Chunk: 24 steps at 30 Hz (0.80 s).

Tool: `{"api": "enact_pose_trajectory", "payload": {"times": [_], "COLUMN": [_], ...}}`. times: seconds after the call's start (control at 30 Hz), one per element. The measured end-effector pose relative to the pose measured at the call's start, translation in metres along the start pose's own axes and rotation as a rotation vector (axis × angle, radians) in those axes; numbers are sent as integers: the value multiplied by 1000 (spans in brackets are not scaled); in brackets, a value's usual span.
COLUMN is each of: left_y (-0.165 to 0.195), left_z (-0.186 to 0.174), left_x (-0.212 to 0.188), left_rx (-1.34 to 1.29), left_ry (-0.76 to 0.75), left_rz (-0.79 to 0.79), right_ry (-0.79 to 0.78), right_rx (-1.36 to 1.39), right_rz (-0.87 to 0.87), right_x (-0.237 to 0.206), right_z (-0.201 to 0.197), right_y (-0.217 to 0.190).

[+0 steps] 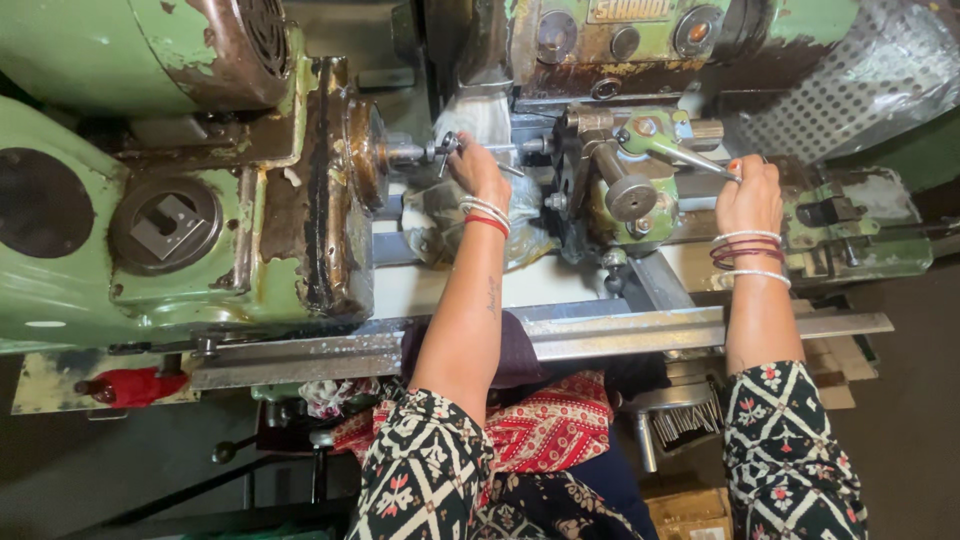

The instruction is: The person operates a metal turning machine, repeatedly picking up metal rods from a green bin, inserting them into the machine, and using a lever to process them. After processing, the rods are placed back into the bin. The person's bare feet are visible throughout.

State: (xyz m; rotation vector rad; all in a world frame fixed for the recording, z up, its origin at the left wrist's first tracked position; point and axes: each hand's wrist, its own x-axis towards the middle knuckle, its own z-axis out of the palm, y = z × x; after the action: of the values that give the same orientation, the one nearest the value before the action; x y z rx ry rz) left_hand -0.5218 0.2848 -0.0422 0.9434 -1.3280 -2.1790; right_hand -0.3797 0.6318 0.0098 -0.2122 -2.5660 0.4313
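At the spindle nose of the green lathe (200, 200), left hand (478, 168) pinches a small metal part (447, 148); right hand (748, 195) is wrapped round the lever (690, 155). I'd seat the part square and feed gently, fingers clear.

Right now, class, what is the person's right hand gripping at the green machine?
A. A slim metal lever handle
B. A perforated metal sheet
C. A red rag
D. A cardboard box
A: the right hand closes around the end of the slim metal lever handle on the green machine.
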Motion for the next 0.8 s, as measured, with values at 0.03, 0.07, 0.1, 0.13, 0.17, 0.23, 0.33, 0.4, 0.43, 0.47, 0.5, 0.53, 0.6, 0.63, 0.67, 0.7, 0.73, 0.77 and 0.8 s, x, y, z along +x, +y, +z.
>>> {"api": "enact_pose_trajectory", "payload": {"times": [0.03,0.07,0.1,0.13,0.17,0.23,0.33,0.4,0.43,0.47,0.5,0.53,0.6,0.63,0.67,0.7,0.73,0.77,0.8], "left_y": [0,0,0,0,0,0,-2,-3,-4,-5,-5,-5,-5,-5,-5,-4,-3,-3,-2], "left_z": [0,0,0,0,0,1,1,2,2,2,2,2,2,2,2,2,2,2,2], "left_x": [0,0,0,1,1,2,3,4,5,5,5,6,6,6,6,6,6,6,5], "left_rx": [-8,14,35,58,35,-12,27,-4,-20,-45,-69,-94,-117,-129,-99,-70,-41,-48,-52], "left_ry": [-1,7,16,25,20,9,18,10,8,1,-5,-12,-22,-27,-19,-10,-2,-6,-7], "left_rz": [-1,-3,-4,-4,-1,3,-6,-5,-4,-3,-3,-3,6,11,-14,-38,-62,-71,-80], "right_ry": [3,6,6,6,3,5,-5,-5,-2,-1,-2,-4,-9,-13,-17,-13,-8,-4,-8], "right_rx": [5,11,9,9,8,24,19,17,20,23,22,20,20,23,27,26,26,26,21], "right_rz": [0,0,0,1,1,-17,3,13,10,7,-1,-8,-10,-5,-1,-6,-11,-16,-16], "right_x": [0,0,0,1,1,1,2,2,2,2,2,2,2,2,2,2,2,2,1], "right_z": [0,1,1,1,1,2,2,3,3,4,4,4,3,3,3,3,3,3,4], "right_y": [1,2,2,3,4,5,7,8,8,8,9,9,9,9,9,10,10,10,11]}}
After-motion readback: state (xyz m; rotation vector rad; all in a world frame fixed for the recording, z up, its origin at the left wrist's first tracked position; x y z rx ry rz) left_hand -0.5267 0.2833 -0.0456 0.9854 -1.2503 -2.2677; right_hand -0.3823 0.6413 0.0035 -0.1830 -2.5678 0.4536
